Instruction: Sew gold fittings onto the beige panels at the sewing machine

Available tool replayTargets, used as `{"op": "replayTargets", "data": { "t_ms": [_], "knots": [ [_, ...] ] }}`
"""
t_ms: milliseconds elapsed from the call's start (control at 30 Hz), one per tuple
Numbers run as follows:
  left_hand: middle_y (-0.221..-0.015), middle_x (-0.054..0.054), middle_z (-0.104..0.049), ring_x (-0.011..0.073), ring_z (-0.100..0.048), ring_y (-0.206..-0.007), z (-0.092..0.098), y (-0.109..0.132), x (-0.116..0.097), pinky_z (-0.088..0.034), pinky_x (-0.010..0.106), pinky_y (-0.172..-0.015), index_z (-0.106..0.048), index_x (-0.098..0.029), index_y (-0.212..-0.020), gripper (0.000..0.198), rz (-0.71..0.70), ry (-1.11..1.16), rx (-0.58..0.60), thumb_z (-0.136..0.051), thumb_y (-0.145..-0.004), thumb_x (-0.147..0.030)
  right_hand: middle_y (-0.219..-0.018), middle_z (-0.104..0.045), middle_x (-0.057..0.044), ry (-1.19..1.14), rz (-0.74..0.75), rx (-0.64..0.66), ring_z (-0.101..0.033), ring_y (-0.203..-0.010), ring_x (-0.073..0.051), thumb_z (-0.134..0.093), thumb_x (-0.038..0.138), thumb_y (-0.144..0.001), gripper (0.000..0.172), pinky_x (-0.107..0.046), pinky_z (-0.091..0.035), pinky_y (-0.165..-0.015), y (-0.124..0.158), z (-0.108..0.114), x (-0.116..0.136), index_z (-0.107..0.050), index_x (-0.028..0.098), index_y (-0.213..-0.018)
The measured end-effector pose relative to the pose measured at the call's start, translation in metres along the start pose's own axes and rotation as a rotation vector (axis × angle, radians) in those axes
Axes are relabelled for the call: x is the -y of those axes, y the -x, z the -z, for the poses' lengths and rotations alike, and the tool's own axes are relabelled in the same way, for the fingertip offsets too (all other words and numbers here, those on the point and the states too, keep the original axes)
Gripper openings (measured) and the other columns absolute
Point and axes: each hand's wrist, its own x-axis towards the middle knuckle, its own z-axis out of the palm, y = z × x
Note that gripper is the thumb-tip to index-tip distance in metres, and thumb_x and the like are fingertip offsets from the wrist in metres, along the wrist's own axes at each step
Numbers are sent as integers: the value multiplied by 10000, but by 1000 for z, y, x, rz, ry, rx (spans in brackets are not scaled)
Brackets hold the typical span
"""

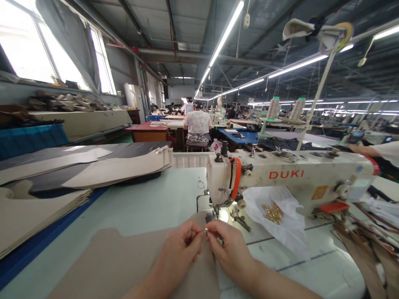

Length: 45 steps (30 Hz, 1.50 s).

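A small gold fitting (206,229) is pinched between the fingertips of the left hand (179,253) and the right hand (230,253), both hands being drawn close together, just in front of the needle of a white DUKI sewing machine (289,174). Beneath the hands, a beige cut panel (124,265) is laid flat on the pale green bench (149,199). To the right of the hands, a white plastic bag (294,224) holding more gold fittings (272,214) is rested on the bench. Stacked beige panels (37,216) are piled at the left, brown straps (364,257) are heaped at the right, and a seated co-worker (198,128) is seen beyond the machine
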Motion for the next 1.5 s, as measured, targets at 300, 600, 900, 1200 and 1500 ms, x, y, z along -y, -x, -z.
{"op": "replayTargets", "data": {
  "t_ms": [300, 600, 900, 1200, 1500],
  "knots": [
    [-506, -62, -543, 112, -504, -430, -2, -3, 9, -402, 216, -483, -508, -202, -694, 167, -36, 54, 102, -471, -805, -321, -684, -558, 20, 152, 57, 30, -519, -642, -115, -473, 108, -791, 109, -205, -332, -591, 1, 0, -3, -533, 194, -760],
    [-569, -45, -561, 118, -528, -481, -1, -4, 8, -421, 228, -523, -542, -195, -717, 200, -59, 78, 159, -481, -826, -351, -712, -593, -11, 410, 118, 101, -554, -673, -148, -430, 117, -831, 128, -241, -335, -604, -1, 0, 1, -515, 187, -765],
    [-546, -38, -584, 125, -550, -503, -2, -9, 16, -438, 234, -527, -480, -201, -752, 229, -108, 182, 201, -504, -847, -407, -746, -613, -9, 299, 64, 141, -570, -689, -151, -439, 117, -844, 122, -236, -383, -636, -1, 1, 9, -537, 187, -824],
    [-568, -51, -607, 95, -536, -402, 1, -13, 15, -358, 182, -393, -409, -205, -863, 316, -18, 392, 289, -581, -783, -458, -723, -600, -6, -209, -103, 57, -560, -704, -135, -572, 200, -779, 113, -235, -417, -665, -5, 15, -4, -685, 190, -773],
    [-588, -20, -621, 100, -548, -427, 4, -11, 7, -377, 191, -415, -479, -173, -917, 382, 71, 432, 307, -544, -788, -526, -559, -606, 47, -797, -536, 241, -575, -532, -101, -773, 365, -590, 279, -232, -457, -577, -15, 14, -9, -583, 169, -647]
  ]
}}
